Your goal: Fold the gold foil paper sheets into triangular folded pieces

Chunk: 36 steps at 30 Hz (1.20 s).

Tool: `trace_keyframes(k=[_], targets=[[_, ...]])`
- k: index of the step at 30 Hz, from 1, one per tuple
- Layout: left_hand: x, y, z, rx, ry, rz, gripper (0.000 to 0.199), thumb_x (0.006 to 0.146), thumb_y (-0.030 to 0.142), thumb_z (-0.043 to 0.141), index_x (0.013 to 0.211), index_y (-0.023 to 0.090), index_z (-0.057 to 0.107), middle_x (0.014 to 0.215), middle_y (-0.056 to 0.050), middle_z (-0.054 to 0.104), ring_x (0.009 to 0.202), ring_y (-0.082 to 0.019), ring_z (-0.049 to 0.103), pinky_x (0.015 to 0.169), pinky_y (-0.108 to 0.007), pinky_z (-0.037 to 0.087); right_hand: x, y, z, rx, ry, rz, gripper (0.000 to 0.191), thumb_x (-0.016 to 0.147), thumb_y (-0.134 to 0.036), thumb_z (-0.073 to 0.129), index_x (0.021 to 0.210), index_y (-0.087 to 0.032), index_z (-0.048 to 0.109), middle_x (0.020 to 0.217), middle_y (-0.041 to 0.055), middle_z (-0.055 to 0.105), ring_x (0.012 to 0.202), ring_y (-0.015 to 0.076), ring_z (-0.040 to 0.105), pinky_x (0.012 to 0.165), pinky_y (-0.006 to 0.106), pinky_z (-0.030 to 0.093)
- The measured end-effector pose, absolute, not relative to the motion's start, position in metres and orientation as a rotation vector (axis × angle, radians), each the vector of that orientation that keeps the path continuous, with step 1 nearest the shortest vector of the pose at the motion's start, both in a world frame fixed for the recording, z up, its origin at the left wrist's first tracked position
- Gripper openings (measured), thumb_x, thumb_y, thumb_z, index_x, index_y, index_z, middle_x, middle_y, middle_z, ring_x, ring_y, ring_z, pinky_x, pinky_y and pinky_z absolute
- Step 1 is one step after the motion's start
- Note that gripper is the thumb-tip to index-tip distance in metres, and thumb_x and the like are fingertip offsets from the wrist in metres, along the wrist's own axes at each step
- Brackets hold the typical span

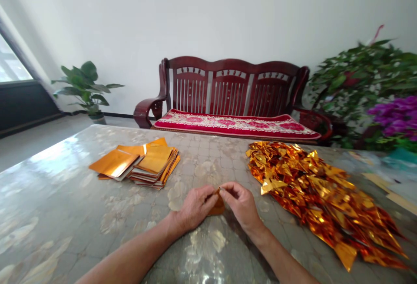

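In the head view, the person's left hand point(197, 203) is curled, thumb and fingers pinching the left side of a small piece of orange foil point(217, 208). The right hand point(240, 202) pinches the piece's top between thumb and forefinger, its remaining fingers bent. The piece is between the two hands, just above or touching the patterned table point(130, 236); which, one cannot tell. A stack of foil sheets point(153, 162) lies beyond on the left, a heap of folded foil point(309, 188) on the right. On the floor, a pot point(98, 120) holds a leafy plant point(86, 84). Both forearms reach forward from the near edge, converging, fingertips nearly meeting.
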<state>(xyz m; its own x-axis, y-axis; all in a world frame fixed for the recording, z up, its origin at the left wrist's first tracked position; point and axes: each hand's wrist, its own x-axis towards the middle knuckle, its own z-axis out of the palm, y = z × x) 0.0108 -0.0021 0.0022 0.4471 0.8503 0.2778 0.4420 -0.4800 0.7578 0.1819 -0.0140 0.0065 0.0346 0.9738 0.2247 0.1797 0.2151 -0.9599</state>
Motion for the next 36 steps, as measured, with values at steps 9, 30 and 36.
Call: trace_keyframes(k=[9,30,36], targets=[[0.017,-0.004,-0.008,1.883,1.097,1.074,0.02,0.091,0.031,0.054,0.081,0.016,0.063,0.07,0.003,0.058,0.067,-0.011,0.051,0.063,-0.02,0.038,0.179,-0.016,0.009,-1.232,-1.4,0.915,0.023,0.073,-0.039,0.067,0.076,-0.017,0.069,0.069,0.0028,0.068,0.064,0.016,0.059,0.061,0.026,0.047],[0.014,-0.001,-0.005,1.981,1.094,0.942,0.027,0.09,0.033,0.05,0.07,0.016,0.056,0.063,0.006,0.046,0.063,-0.009,0.042,0.059,-0.02,0.031,0.18,-0.018,0.006,-1.238,-1.609,0.762,0.017,0.08,-0.033,0.06,0.07,-0.02,0.062,0.064,-0.0009,0.061,0.062,0.0148,0.055,0.06,0.024,0.043],[0.016,0.0,-0.007,1.902,1.177,0.964,0.022,0.086,0.029,0.051,0.07,0.016,0.058,0.062,0.005,0.047,0.062,-0.01,0.044,0.058,-0.021,0.031,0.179,-0.017,-0.002,-1.279,-1.565,0.618,0.013,0.082,-0.031,0.063,0.076,-0.021,0.069,0.073,0.0018,0.069,0.067,0.017,0.061,0.066,0.027,0.047]])
